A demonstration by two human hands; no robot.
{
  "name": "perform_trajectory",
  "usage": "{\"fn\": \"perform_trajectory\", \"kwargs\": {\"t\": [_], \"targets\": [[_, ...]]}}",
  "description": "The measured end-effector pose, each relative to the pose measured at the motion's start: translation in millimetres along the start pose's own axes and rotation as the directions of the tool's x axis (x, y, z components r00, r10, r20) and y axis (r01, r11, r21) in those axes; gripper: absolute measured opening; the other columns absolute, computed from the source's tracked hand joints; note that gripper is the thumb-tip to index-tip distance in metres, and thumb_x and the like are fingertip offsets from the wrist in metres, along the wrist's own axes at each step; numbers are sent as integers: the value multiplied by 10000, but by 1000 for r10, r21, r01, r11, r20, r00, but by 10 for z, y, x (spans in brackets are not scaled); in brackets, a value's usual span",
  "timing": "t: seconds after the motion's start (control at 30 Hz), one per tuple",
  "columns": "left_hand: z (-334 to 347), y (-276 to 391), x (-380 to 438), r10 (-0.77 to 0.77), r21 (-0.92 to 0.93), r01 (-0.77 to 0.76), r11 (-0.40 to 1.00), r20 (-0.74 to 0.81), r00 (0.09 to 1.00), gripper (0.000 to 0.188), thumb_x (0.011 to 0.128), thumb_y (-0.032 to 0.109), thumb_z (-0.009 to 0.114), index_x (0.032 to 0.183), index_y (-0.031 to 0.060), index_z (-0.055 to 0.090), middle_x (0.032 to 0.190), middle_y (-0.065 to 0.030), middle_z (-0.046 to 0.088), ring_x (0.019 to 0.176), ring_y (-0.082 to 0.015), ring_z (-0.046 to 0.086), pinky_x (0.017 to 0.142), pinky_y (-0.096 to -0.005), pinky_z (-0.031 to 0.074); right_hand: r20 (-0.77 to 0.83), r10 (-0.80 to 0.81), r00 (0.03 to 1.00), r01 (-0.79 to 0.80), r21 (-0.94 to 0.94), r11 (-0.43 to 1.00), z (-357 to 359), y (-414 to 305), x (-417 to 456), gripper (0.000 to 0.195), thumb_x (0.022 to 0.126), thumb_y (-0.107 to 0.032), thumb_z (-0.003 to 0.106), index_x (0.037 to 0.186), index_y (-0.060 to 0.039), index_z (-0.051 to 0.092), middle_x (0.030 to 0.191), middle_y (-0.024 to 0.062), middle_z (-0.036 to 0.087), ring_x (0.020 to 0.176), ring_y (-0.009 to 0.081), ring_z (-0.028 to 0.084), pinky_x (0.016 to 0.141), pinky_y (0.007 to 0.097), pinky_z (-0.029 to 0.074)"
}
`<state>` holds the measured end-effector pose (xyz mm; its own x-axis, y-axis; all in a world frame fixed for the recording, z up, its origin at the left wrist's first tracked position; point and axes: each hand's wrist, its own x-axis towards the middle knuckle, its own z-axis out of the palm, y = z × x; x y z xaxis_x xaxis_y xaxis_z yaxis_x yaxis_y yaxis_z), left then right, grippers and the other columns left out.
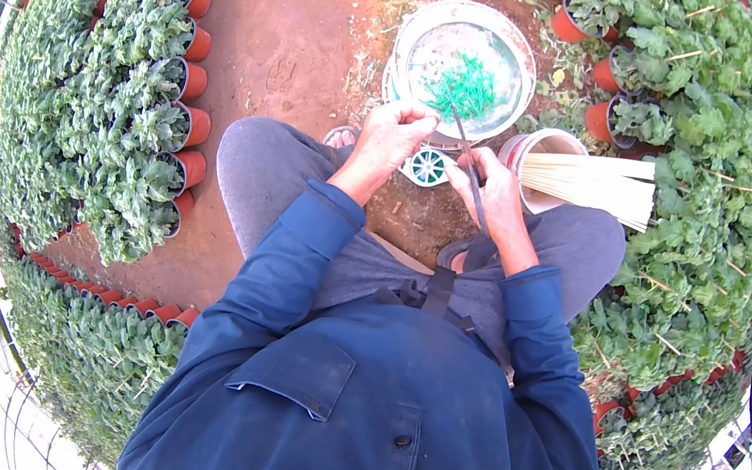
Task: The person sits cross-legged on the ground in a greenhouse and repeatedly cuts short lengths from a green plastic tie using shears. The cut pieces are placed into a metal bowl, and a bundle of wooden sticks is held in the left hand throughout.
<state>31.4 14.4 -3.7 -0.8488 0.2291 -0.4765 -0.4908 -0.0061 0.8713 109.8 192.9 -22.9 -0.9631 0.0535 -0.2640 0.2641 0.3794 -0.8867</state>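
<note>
Both my hands are in front of my knees, either side of a small round white and green slotted thing. My left hand, fingertips pinched, is at the near rim of a white round container holding loose green plastic pieces; whether it grips something small cannot be seen. My right hand is beside a dark strap-like strip that runs across it towards the container. Its fingertips are close to the slotted thing; what they hold is unclear. Pale thin sticks lean out of a white bucket at my right.
Rows of leafy potted plants in red pots line the left. More potted plants, some with thin sticks in them, fill the right, close to my knee. Bare reddish soil runs between the rows.
</note>
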Motion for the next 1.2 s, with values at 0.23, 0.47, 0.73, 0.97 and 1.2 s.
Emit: {"fn": "perform_trajectory", "kwargs": {"t": [0.23, 0.47, 0.73, 0.97, 1.2], "targets": [[3, -14, -12, 0, -59, 14, 998, 231, 973, 173, 870, 101, 686, 1016, 11, 658, 807, -14, 651, 642, -77, 572, 586, -222, 470, -44, 49, 998, -15, 572, 820, -47, -231, 19, 353, 836, -23, 696, 1144, -37, 523, 807, 5, 622, 663, 38, 549, 571, 193, 436], [42, -5, -34, 39, -155, 45, 987, 500, 865, 246, 864, 9, 644, 1101, -8, 582, 904, -78, 688, 732, -118, 646, 643, -251, 524, -44, 45, 998, -6, 650, 760, -84, -330, 88, 324, 858, 22, 646, 1139, -14, 487, 775, 34, 605, 605, 72, 570, 520, 198, 460], [25, -87, -10, 73, -186, 7, 983, 418, 905, 207, 885, 68, 676, 1053, 34, 560, 781, -31, 641, 641, -103, 616, 582, -227, 489, -68, -14, 998, 57, 684, 727, -61, -368, 70, 360, 846, 10, 646, 1158, 2, 466, 830, 95, 641, 657, 134, 634, 566, 244, 515], [-17, -171, 48, 55, -141, 12, 990, 467, 883, 251, 880, 70, 682, 1093, 27, 558, 774, -20, 622, 643, -111, 621, 590, -237, 501, -66, -54, 996, 82, 577, 813, -48, -381, 94, 369, 805, 35, 601, 1143, 0, 458, 760, 57, 590, 600, 102, 561, 539, 230, 448], [-10, -302, 104, 41, -99, 4, 995, 448, 893, 118, 932, 108, 628, 988, 4, 629, 766, -10, 626, 630, -88, 593, 571, -232, 482, -322, -107, 941, 261, 489, 832, -45, -185, 192, 384, 783, 66, 597, 1129, -30, 460, 758, 22, 563, 595, 67, 521, 528, 199, 413]]}}
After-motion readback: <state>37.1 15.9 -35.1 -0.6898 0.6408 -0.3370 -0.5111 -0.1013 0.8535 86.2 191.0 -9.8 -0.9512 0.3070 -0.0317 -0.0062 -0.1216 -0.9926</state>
